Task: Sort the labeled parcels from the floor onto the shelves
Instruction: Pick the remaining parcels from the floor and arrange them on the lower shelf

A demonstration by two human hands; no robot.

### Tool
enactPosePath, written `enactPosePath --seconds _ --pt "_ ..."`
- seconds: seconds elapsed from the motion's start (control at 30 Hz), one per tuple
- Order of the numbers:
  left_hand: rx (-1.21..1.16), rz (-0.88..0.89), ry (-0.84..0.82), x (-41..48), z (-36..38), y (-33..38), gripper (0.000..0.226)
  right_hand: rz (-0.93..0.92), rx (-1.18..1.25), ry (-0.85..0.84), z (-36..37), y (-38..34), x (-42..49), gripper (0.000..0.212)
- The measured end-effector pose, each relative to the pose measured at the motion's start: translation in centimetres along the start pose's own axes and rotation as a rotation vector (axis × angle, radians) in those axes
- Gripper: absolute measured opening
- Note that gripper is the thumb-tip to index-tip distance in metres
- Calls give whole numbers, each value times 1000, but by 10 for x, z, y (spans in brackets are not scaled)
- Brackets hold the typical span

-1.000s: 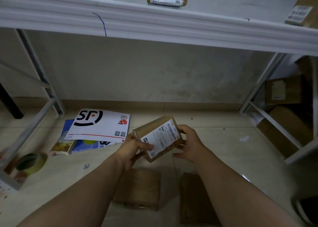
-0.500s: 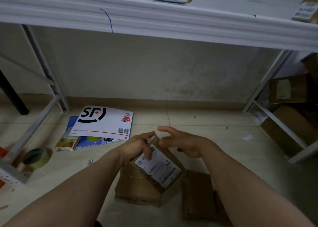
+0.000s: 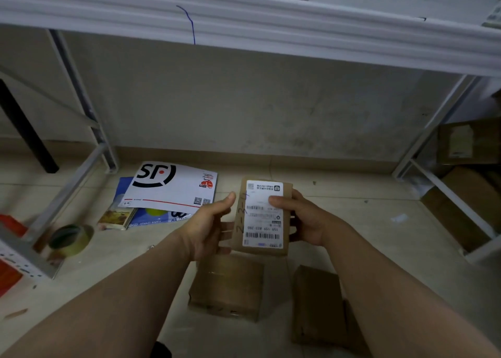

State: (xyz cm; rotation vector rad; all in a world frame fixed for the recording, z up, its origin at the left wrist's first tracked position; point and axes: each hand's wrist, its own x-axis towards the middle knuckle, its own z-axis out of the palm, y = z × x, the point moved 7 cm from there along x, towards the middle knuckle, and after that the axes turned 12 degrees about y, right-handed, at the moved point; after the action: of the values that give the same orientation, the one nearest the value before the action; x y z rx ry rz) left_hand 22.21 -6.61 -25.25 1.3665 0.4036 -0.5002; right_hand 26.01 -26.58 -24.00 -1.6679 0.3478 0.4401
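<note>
Both hands are now gripping one small brown parcel (image 3: 264,218) and lifting it clear of the floor — half a second ago the left hand alone was pressing a labelled box down against the cartons below, with the right hand hovering open above it. The left hand (image 3: 210,226) is cupping the near-left edge, fingers curled underneath and thumb up along the side; the right hand (image 3: 303,222) is clamping the other side, its thumb lying across the white shipping label (image 3: 262,214). The label is facing the camera squarely, and a handwritten code is running down the bare cardboard beside it (it seems to be reading 2-3-something). That suggests the person is checking which shelf this parcel is going to. Two more cartons (image 3: 226,288) are waiting on the floor just below the hands, and the white shelf edge (image 3: 244,24) is sitting well above — already carrying a labelled parcel.
</note>
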Motion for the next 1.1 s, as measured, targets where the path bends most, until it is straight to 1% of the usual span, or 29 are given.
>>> enactPosePath --seconds 0.2,0.3,0.4,0.47,0.53,0.57,0.67,0.7,0.77,0.83,0.9,0.93,0.97,1.0,1.07,1.1 --pt "-2 48 -67 4 6 6 68 -20 32 6 5 -3 -2 66" --pt "37 36 -100 1 8 4 73 -14 75 7 6 -4 -4 72" --pt "52 29 -128 0 8 1 77 0 172 7 6 0 -5 62" --pt "-4 22 -85 1 3 2 78 7 238 13 2 3 -5 52" --pt "-72 23 -10 3 -4 5 83 -7 219 -15 1 5 -5 38" --pt "-84 42 28 5 -8 7 84 -12 178 -31 1 6 -6 36" --pt "-139 115 135 9 -19 14 79 5 40 -18 -1 9 -9 50" --pt "-169 133 155 10 -22 16 78 9 9 -11 -1 8 -11 49" --pt "-186 164 158 10 -23 19 76 7 -15 -16 2 4 -15 40" --pt "-173 187 153 8 -21 23 64 -20 -21 -22 6 -5 -19 33" --pt "-183 210 136 3 -15 29 42 -58 -27 2 6 -16 -22 41" --pt "-201 218 133 0 -12 33 35 -70 -20 30 4 -22 -23 47" --pt "-217 225 131 -3 -9 37 35 -73 -5 63 1 -27 -26 54" --pt "-228 234 122 -6 -5 42 40 -78 9 86 -3 -34 -29 58" --pt "-245 253 86 -15 4 52 54 -111 4 78 -11 -50 -39 61" --pt "-255 273 61 -19 8 59 57 -135 -13 57 -15 -60 -46 63"
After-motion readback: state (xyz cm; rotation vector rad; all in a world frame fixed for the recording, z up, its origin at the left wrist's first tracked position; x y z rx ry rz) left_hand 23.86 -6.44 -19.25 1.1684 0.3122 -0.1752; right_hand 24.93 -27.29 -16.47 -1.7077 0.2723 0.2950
